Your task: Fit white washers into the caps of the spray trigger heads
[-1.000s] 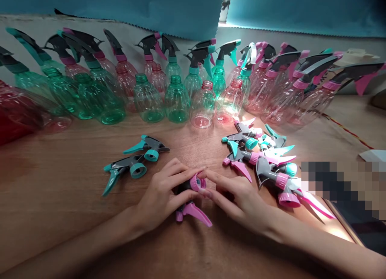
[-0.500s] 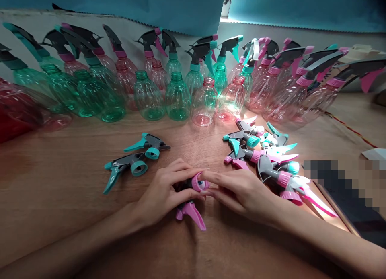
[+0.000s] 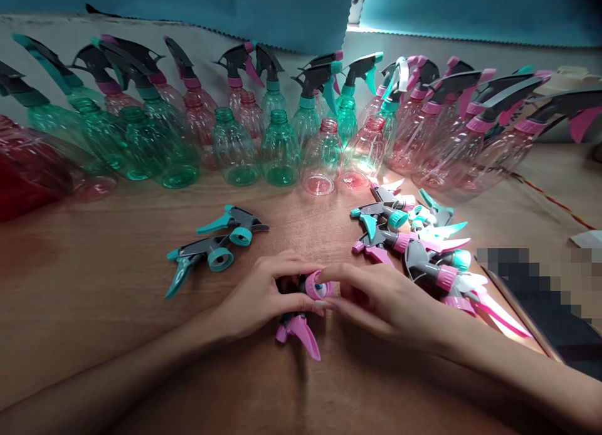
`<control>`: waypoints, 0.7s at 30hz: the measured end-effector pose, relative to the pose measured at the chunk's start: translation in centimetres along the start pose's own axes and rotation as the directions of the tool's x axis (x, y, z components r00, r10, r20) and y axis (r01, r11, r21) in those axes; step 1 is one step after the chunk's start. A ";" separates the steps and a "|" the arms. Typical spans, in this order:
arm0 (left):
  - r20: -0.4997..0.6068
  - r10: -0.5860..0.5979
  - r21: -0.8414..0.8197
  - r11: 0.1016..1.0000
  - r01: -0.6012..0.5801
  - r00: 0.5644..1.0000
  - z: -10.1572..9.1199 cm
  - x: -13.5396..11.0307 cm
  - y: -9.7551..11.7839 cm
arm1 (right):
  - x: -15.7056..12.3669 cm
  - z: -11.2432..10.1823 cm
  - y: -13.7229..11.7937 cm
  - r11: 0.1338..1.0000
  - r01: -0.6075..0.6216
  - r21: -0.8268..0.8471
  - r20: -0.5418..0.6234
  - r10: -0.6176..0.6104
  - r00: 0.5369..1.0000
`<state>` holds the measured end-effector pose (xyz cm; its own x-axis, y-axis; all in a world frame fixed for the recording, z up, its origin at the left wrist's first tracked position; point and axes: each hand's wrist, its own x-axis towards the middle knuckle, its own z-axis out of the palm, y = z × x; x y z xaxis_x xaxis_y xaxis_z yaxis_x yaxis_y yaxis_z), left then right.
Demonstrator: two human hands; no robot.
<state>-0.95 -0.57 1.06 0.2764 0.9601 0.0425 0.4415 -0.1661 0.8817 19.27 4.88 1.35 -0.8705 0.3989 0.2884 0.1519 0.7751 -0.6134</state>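
Observation:
My left hand (image 3: 261, 294) is wrapped round the grey body of a pink-and-grey spray trigger head (image 3: 301, 319), whose pink lever points down toward me. My right hand (image 3: 376, 297) pinches the head's pink screw collar (image 3: 316, 286) with fingertips and thumb. Both hands rest on the wooden table (image 3: 94, 297), close to the near edge. Two teal-and-grey trigger heads (image 3: 214, 247) lie just left of my left hand. A heap of pink and teal trigger heads (image 3: 418, 247) lies right of my right hand.
Rows of green bottles (image 3: 277, 150) and pink bottles (image 3: 324, 159), some capped with trigger heads, stand across the back of the table. A blue cloth (image 3: 235, 9) hangs behind them. A blurred patch covers something at the right edge.
Both hands have stayed on the pink trigger head. The head has turned a little, its lever now pointing more steeply toward me. The view has shifted slightly.

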 end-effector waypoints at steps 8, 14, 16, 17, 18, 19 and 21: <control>0.026 0.011 -0.014 1.000 -0.011 1.000 0.1 -0.1 -0.3 | 0.3 -1.6 -0.7 0.990 -0.136 0.044 0.009 0.136 0.991; 0.118 0.113 0.042 0.992 -0.119 0.987 0.4 -0.2 0.1 | 0.5 -1.8 -1.2 0.949 -0.292 0.121 0.164 0.271 0.948; 0.129 0.120 0.065 0.989 -0.129 0.984 0.5 -0.2 0.1 | 0.5 -1.6 -1.2 0.907 -0.361 0.216 0.204 0.319 0.925; 0.128 0.114 0.082 0.989 -0.125 0.985 0.5 -0.2 0.0 | 0.5 -1.4 -1.1 0.875 -0.397 0.276 0.222 0.344 0.912; 0.126 0.105 0.101 0.988 -0.118 0.986 0.5 -0.2 0.0 | 0.4 -1.1 -1.0 0.835 -0.432 0.343 0.235 0.368 0.899; 0.123 0.098 0.119 0.987 -0.112 0.988 0.5 -0.3 -0.1 | 0.4 -0.8 -0.9 0.788 -0.459 0.410 0.246 0.388 0.888; 0.114 0.087 0.141 0.985 -0.103 0.990 0.6 -0.3 -0.1 | 0.3 -0.3 -0.7 0.698 -0.483 0.529 0.251 0.416 0.874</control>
<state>-0.61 -1.00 0.68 0.4095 0.9100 0.0653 0.5266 -0.2942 0.7976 19.05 4.59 2.13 -0.8152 0.5480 -0.1873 0.2794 0.0889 -0.9561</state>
